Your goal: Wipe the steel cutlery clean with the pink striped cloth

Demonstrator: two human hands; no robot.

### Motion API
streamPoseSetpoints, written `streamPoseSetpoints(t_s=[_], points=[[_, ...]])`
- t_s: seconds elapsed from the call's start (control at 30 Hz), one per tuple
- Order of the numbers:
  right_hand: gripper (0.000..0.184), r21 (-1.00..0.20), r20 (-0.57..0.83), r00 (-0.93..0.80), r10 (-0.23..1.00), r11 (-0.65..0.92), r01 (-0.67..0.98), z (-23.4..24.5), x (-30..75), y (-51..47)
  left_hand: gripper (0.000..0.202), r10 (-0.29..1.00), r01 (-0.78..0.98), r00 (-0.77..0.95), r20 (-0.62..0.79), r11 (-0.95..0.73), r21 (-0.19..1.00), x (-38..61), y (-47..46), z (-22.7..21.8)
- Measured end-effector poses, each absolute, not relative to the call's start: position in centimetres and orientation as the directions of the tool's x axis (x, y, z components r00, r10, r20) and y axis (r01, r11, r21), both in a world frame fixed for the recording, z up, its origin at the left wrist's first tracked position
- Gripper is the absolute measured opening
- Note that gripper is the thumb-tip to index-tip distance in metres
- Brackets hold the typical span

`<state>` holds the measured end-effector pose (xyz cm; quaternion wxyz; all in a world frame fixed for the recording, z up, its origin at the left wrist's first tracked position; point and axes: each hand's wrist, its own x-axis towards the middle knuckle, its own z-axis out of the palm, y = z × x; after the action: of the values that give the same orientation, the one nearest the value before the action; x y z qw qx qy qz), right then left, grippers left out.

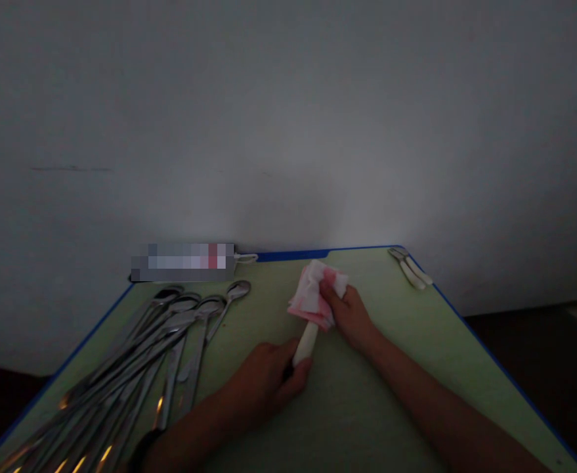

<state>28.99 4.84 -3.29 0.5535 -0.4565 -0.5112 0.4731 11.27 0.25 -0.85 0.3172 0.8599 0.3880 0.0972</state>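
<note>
My left hand (281, 374) is closed round the white handle (306, 343) of a piece of cutlery. Its upper end is hidden inside a folded pink-and-white cloth (312, 289), so its kind does not show. With thumb on top, my right hand (350, 315) grips that cloth around the cutlery's far end. To the left of my left hand lies a pile of long-handled metal spoons (177, 322), partly covered by my forearm. One smaller spoon (237, 290) sticks out at the pile's right side.
Two white-handled pieces of cutlery (413, 270) lie at the table's far right corner. A blurred-out box or device (184, 263) with a white cord loop (246, 258) stands at the back left. The pale green table (367, 407) has a blue edge and meets a grey wall (288, 131).
</note>
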Motion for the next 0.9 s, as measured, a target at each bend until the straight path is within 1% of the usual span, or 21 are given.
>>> streamPoseSetpoints(t_s=[0.07,0.17,0.23,0.33,0.43,0.5,0.57,0.67,0.73,0.77,0.83,0.9], points=[[0.035,-0.986,0.123,0.103,0.987,0.133,-0.098,-3.4,29.1,5.2,0.028,0.746,0.6,0.662,-0.07,-0.473,0.645,11.3,0.3,-0.7],[0.043,-0.971,0.018,0.213,0.977,0.068,-0.231,-3.8,28.3,4.8,0.03,0.756,0.566,0.652,-0.066,-0.426,0.706,11.3,0.3,-0.6],[0.046,-0.953,-0.056,0.249,0.967,0.022,-0.302,-3.9,27.3,4.1,0.031,0.756,0.541,0.652,-0.061,-0.407,0.736,11.4,0.3,-0.5],[0.047,-0.923,-0.143,0.23,0.963,-0.046,-0.381,-3.9,26.0,3.0,0.03,0.756,0.543,0.65,-0.069,-0.4,0.738,11.4,0.3,-0.4],[0.045,-0.918,-0.148,0.184,0.972,-0.066,-0.39,-3.7,25.6,2.7,0.031,0.749,0.54,0.659,-0.062,-0.414,0.733,11.5,0.4,-0.1],[0.041,-0.937,-0.091,0.147,0.985,-0.035,-0.348,-3.6,25.9,2.9,0.031,0.744,0.53,0.667,-0.046,-0.429,0.731,11.4,0.4,0.1],[0.037,-0.966,-0.012,0.108,0.994,0.017,-0.258,-3.4,26.6,3.5,0.031,0.746,0.527,0.665,-0.037,-0.434,0.73,11.2,0.4,0.3],[0.031,-0.994,0.109,0.045,0.993,0.11,-0.025,-2.9,28.5,4.4,0.029,0.743,0.521,0.669,-0.033,-0.437,0.733,10.6,0.4,0.3],[0.028,-0.977,0.175,0.046,0.983,0.168,0.131,-2.5,29.6,4.8,0.029,0.732,0.516,0.68,-0.042,-0.437,0.737,10.4,0.3,0.2],[0.029,-0.966,0.195,0.056,0.979,0.182,0.183,-2.4,30.0,4.9,0.028,0.727,0.515,0.685,-0.049,-0.436,0.738,10.3,0.3,0.2],[0.03,-0.96,0.208,0.107,0.972,0.182,0.21,-2.4,30.3,5.0,0.027,0.719,0.51,0.692,-0.063,-0.426,0.747,10.4,0.3,0.3],[0.032,-0.983,0.153,0.177,0.972,0.132,0.126,-2.5,29.6,4.8,0.027,0.717,0.5,0.694,-0.063,-0.418,0.759,10.6,0.3,0.4]])
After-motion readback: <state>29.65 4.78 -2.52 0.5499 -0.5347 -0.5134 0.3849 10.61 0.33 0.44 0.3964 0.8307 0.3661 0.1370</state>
